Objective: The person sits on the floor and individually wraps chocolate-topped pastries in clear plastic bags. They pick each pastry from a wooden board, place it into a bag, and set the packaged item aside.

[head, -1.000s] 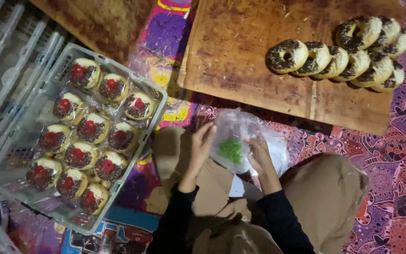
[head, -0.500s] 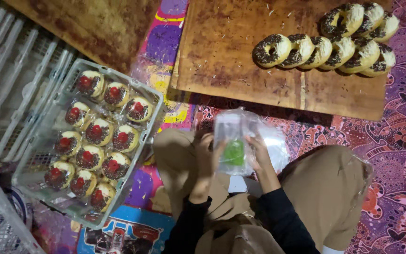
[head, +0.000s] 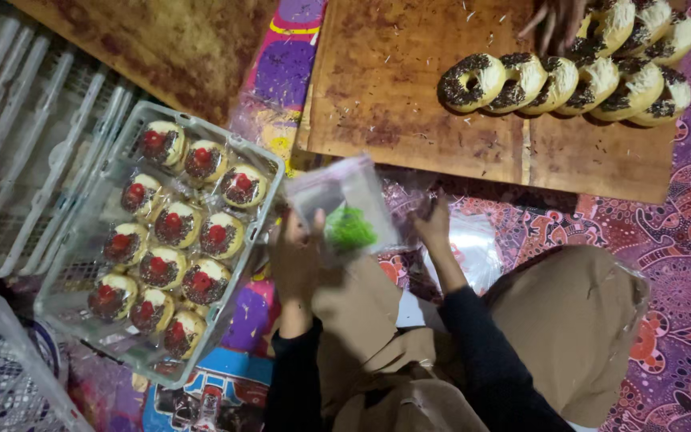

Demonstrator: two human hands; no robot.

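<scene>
Head view: we look down at our lap and see our left hand (head: 296, 260) with its grip closed on a clear plastic bag (head: 345, 210) that holds a green-topped doughnut (head: 350, 229). The bag is held up just beside the near corner of a grey plastic crate (head: 269, 164). The crate is filled with wrapped doughnuts with red centres (head: 176, 224), set in rows. Our right hand (head: 435, 226) is at the bag's right edge; we cannot tell whether its grip is closed on the plastic. Beyond the bag lies a wooden board (head: 393, 88) carrying a row of chocolate-sprinkled doughnuts (head: 557, 80). Another person's hand (head: 553, 20) reaches into that row at the top edge.
</scene>
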